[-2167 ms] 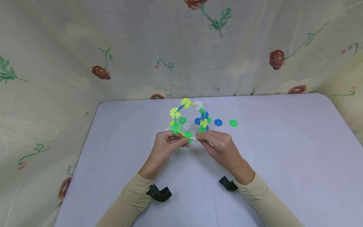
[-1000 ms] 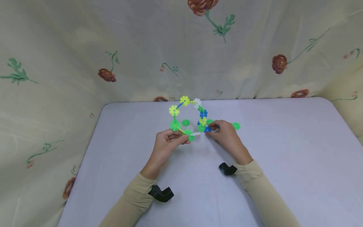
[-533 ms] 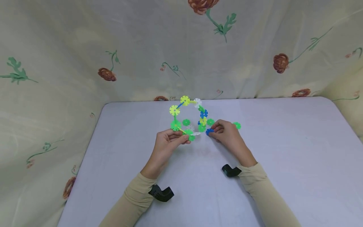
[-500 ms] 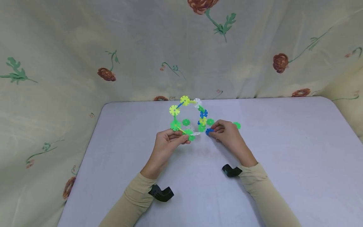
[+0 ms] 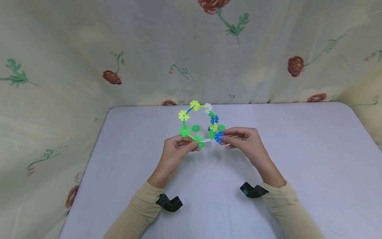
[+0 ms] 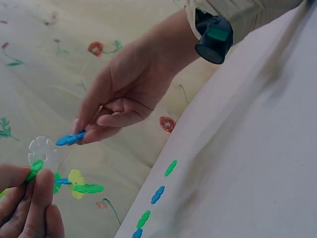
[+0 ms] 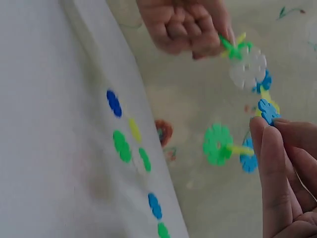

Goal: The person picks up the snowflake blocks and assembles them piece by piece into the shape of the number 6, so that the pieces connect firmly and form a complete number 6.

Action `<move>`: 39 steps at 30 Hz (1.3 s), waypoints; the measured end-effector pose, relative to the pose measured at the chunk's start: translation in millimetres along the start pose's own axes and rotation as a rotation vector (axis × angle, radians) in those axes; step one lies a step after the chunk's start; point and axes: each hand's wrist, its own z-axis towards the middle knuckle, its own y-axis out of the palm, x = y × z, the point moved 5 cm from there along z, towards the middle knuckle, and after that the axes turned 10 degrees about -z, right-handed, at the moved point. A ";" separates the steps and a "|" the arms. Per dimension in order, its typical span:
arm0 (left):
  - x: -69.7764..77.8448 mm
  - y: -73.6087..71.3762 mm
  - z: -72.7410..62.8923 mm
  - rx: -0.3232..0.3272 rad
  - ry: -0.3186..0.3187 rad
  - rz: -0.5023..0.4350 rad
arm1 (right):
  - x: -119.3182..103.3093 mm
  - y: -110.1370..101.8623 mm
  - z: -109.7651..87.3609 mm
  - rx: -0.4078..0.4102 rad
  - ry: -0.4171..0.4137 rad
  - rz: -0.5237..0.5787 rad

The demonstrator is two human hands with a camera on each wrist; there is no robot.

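Note:
A curved chain of interlocking snowflake discs (image 5: 184, 131), in green, yellow, blue and white, hangs over the table in the head view. My left hand (image 5: 176, 153) pinches a green disc close to the chain's near end. From that end a white disc (image 7: 249, 68) sticks out, its slots plain in both wrist views. Between thumb and fingers my right hand (image 5: 248, 143) holds a single blue disc (image 5: 219, 137). In the left wrist view the held blue disc (image 6: 71, 138) stands apart from the white one, a small gap between them.
Loose discs lie on the pale table (image 5: 298, 159), among them a green disc (image 5: 195, 128), a white disc (image 5: 200, 134) and, in the left wrist view, another blue disc (image 6: 157, 194). A flower-patterned curtain (image 5: 143, 59) hangs behind the far edge.
My right hand let go of the white disc at the chain's end, moved right to the table, took a blue disc and lifted it, face turned up. My left hand stays nearly still.

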 end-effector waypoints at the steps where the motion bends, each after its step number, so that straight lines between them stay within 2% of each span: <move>1: 0.1 0.2 -0.2 0.000 -0.001 -0.003 | -3.5 3.3 -1.3 -0.012 -0.009 0.012; 6: -0.3 0.2 -1.2 -0.004 -0.004 -0.004 | -11.7 13.1 -4.1 -0.038 -0.013 0.014; 16: 0.3 -0.5 -0.8 0.003 0.003 0.002 | -11.6 15.9 -4.0 -0.013 -0.004 0.055; 26: -0.9 -0.5 -0.8 0.007 0.001 0.014 | -12.4 20.9 -5.9 -0.038 -0.005 0.067; 34: 0.0 0.2 -1.1 -0.003 -0.016 0.038 | -17.0 22.7 -8.3 -0.050 -0.059 0.122; 39: 0.6 1.8 -2.5 -0.016 0.004 0.040 | -17.0 25.5 -9.7 -0.031 -0.072 0.112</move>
